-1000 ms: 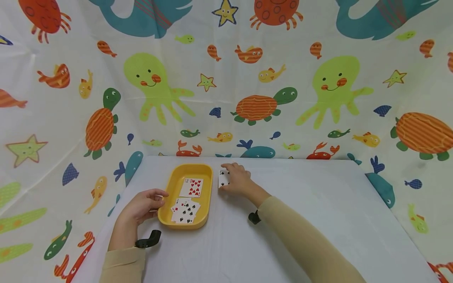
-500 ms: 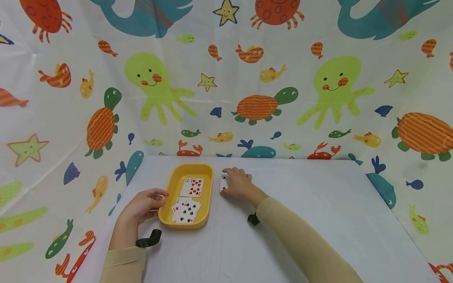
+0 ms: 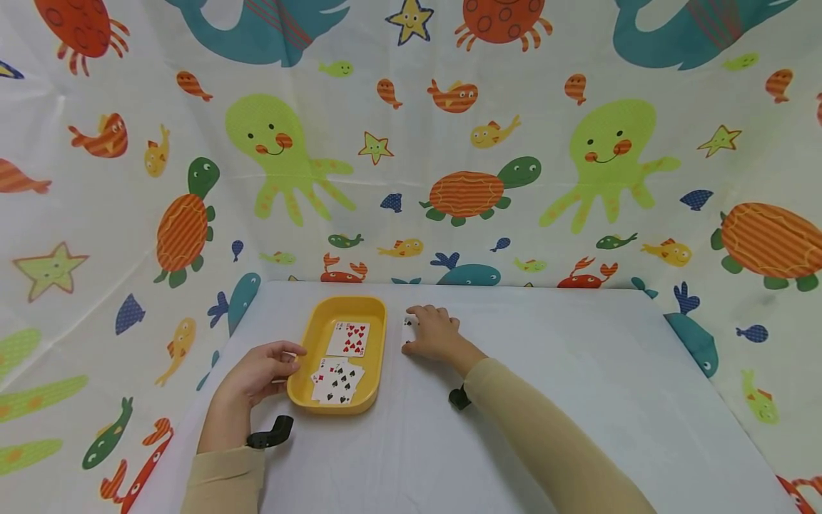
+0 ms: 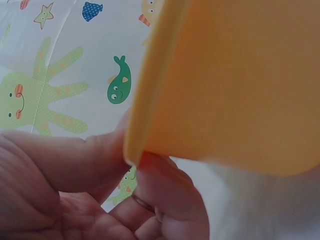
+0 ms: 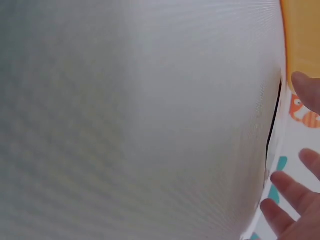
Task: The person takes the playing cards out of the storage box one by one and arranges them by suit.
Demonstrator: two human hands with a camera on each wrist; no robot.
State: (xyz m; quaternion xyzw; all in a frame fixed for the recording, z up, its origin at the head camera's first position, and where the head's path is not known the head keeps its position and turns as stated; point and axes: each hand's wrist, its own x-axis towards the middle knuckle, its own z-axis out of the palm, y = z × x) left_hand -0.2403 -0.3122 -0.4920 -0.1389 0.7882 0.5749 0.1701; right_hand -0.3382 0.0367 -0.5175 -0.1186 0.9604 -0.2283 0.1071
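A yellow tray (image 3: 380,343) sits on the white table, with several playing cards in it. Ten-of-hearts-like card (image 3: 354,340) lies in the upper group; a spade card (image 3: 340,386) tops the fanned lower group. My left hand (image 3: 262,371) pinches the tray's left rim between thumb and curled finger, close up in the left wrist view on the tray wall (image 4: 230,85). Just right of the tray, my right hand (image 3: 437,334) holds a black-suited playing card (image 3: 407,332) between thumb and fingers at its opposite edges. The hand covers most of that card.
The white tabletop (image 3: 565,371) stretches to the right of the tray. Behind and beside it hangs a sea-animal cloth (image 3: 398,200). A black wrist camera (image 3: 272,433) sits on the left wrist, another (image 3: 459,397) on the right.
My right hand has shifted slightly right and toward me with its card, and less of the card shows. The left hand and the tray have stayed in place.
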